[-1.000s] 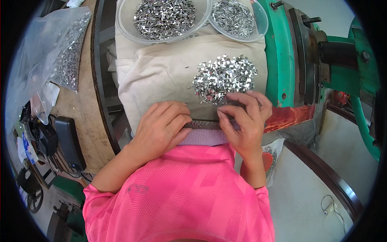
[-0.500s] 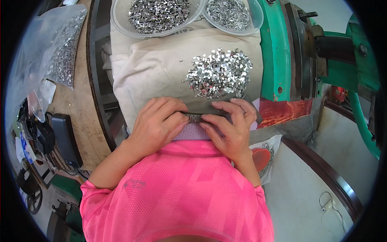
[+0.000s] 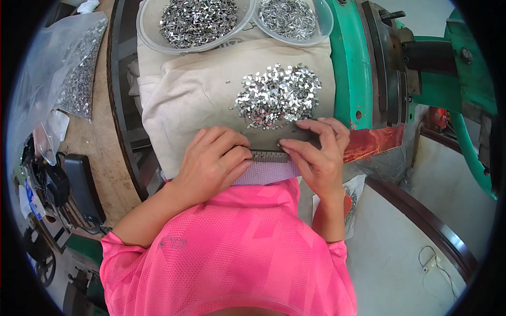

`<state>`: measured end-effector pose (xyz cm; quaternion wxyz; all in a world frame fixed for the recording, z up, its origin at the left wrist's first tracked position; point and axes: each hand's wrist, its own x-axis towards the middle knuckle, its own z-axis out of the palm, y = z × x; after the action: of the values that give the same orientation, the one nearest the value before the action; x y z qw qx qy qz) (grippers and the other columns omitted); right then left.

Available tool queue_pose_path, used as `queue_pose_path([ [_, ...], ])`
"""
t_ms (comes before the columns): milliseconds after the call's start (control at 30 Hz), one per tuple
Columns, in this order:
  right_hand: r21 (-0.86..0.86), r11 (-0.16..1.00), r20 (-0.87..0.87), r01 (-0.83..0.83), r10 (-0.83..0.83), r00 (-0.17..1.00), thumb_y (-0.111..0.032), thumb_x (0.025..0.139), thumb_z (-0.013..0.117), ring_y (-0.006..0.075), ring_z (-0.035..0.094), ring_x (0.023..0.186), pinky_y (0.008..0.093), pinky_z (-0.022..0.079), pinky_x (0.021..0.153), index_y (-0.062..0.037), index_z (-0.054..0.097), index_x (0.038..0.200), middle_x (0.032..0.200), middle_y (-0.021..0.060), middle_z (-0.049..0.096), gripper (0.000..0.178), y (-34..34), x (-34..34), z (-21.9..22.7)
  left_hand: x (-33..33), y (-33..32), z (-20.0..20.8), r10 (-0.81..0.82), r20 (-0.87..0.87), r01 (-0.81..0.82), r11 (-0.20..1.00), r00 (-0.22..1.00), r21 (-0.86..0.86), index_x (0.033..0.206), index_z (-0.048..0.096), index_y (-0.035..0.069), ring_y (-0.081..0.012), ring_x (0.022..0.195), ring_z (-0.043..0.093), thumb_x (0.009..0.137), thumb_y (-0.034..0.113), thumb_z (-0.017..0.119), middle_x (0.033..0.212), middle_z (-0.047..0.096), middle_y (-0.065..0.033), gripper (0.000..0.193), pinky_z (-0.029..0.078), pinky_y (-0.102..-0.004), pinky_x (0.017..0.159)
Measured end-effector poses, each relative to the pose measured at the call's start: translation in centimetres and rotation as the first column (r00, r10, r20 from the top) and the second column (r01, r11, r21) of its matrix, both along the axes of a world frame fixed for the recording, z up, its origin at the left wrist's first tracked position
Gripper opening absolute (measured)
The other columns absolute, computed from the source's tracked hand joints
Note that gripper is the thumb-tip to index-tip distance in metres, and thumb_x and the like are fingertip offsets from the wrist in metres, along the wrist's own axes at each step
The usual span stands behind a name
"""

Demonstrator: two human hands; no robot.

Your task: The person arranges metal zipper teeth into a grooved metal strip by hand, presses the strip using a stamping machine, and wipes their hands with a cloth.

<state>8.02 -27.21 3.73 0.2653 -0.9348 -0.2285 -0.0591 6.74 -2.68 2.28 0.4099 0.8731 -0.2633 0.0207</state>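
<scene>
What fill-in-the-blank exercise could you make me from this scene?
1. The person's shirt is ____.
2. Beyond the loose pile of metal pieces stand ____ clear round tubs.
3. The left hand is at the ____ (left/right) end of the gray metal strip.

Missing words: pink; two; left.

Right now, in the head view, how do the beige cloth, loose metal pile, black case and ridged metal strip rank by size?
Largest to smallest:
1. Beige cloth
2. Loose metal pile
3. Black case
4. Ridged metal strip, judging only its visible part
</scene>
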Motion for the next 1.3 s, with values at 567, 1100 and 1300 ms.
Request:
queue_pose_path([
  [567, 0.118, 0.992, -0.024, -0.041, 0.044, 0.999, -0.014, 0.067, 0.082, 0.0306, 0.047, 0.116, 0.0418, 0.033, 0.099, -0.0166, 0.073, 0.085, 0.116, 0.0009, 0.066, 0.02, 1.9, -0.7, 0.4, -0.2, 0.2, -0.4, 0.009, -0.066, -0.01, 1.0, 0.998, -0.019, 0.093, 0.062, 0.007, -0.0257, 0.099, 0.059, 0.074, 0.017, 0.079, 0.104, 0.063, -0.0041, 0.028, 0.045, -0.0386, 0.081],
  [1100, -0.054, 0.998, 0.127, 0.029, -0.022, 0.992, -0.018, 0.073, 0.081, 0.0257, 0.049, 0.117, 0.043, 0.032, 0.098, -0.0195, 0.075, 0.088, 0.115, -0.0029, 0.065, 0.016, 3.4, 1.3, -0.9, -0.2, -0.9, -0.5, 0.021, 0.003, -0.021, 1.0, 1.0, 0.0, 0.089, 0.064, 0.008, -0.0262, 0.093, 0.06, 0.075, 0.014, 0.078, 0.101, 0.065, -0.0034, 0.021, 0.045, -0.0385, 0.078],
  [1300, -0.143, 0.99, 0.179, -0.006, 0.032, 0.983, -0.017, 0.073, 0.078, 0.0247, 0.049, 0.117, 0.0432, 0.032, 0.098, -0.0161, 0.071, 0.084, 0.116, -0.0023, 0.064, 0.013, 4.0, 1.7, -0.5, -0.4, -0.8, -0.3, -0.002, 0.022, 0.001, 1.0, 1.0, 0.03, 0.089, 0.064, 0.007, -0.0262, 0.095, 0.06, 0.075, 0.015, 0.078, 0.102, 0.064, -0.0044, 0.021, 0.045, -0.0383, 0.079],
])
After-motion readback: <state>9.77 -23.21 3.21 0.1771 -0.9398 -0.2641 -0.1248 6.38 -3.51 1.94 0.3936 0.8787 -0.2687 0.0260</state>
